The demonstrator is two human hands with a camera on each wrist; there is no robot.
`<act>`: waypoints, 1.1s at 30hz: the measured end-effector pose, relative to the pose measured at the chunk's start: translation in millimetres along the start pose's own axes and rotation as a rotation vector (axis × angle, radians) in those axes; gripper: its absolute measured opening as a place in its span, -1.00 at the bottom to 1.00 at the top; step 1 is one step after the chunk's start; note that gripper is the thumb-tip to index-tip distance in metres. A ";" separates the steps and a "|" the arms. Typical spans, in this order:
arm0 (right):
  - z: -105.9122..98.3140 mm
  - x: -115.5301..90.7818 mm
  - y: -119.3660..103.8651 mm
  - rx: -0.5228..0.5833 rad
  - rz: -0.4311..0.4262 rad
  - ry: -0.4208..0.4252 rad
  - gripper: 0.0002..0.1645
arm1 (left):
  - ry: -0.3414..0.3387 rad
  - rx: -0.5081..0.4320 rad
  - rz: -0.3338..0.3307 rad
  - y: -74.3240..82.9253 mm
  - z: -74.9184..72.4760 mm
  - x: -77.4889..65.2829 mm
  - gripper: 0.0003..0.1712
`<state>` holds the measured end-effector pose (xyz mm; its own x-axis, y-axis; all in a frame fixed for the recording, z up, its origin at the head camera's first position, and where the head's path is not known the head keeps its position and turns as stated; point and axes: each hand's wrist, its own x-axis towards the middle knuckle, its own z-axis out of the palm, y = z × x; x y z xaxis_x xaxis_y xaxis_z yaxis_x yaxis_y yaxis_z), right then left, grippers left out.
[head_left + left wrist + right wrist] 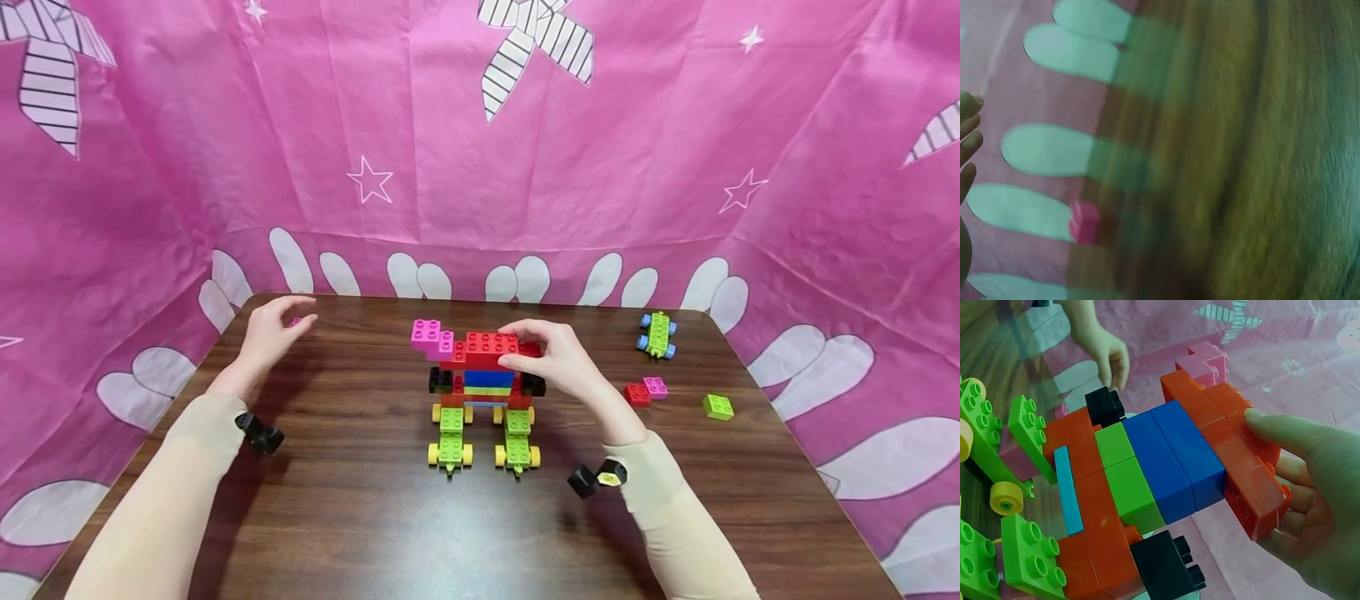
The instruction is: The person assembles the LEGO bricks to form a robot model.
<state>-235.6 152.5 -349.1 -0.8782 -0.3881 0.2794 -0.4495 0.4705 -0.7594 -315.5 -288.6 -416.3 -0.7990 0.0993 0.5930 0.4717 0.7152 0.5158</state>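
My right hand (pixel 561 360) grips the red top of a toy-brick figure (pixel 489 382) at its right end, with thumb and fingers on either side. The figure stands on two green wheeled bases (pixel 451 450) with yellow wheels. Blue and lime bricks (pixel 1169 464) form its middle, black bricks (pixel 1161 565) jut out at the sides, and pink bricks (pixel 426 332) top its left end. Over the table's far left, my left hand (pixel 266 335) reaches with bent fingers and holds nothing. A small pink brick (pixel 1085 222) lies there, apart from the fingers in the left wrist view.
Toward the back right is a green wheeled base (pixel 659 335) with blue wheels. Nearer lie a red brick (pixel 637 395), a pink brick (pixel 655 387) and a lime brick (pixel 718 407). A pink curtain (pixel 450 167) rises around the brown table (pixel 360 517).
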 end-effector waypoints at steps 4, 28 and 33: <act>0.3 0.0 0.5 0.010 0.005 -0.003 -0.54 | -0.038 0.039 -0.060 -17.5 0.3 -3.3 -0.65; 3.0 -1.1 5.7 0.060 0.060 0.000 -0.56 | -0.326 0.069 -0.180 -58.2 8.4 -8.8 -0.42; 3.8 -1.1 6.5 0.063 0.060 0.006 -0.56 | -0.383 0.084 -0.188 -63.6 9.5 -5.7 -0.42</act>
<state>-237.0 152.9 -356.6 -0.9043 -0.3561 0.2354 -0.3849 0.4420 -0.8102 -344.5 -328.0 -458.3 -0.9563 0.2003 0.2132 0.2855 0.7979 0.5309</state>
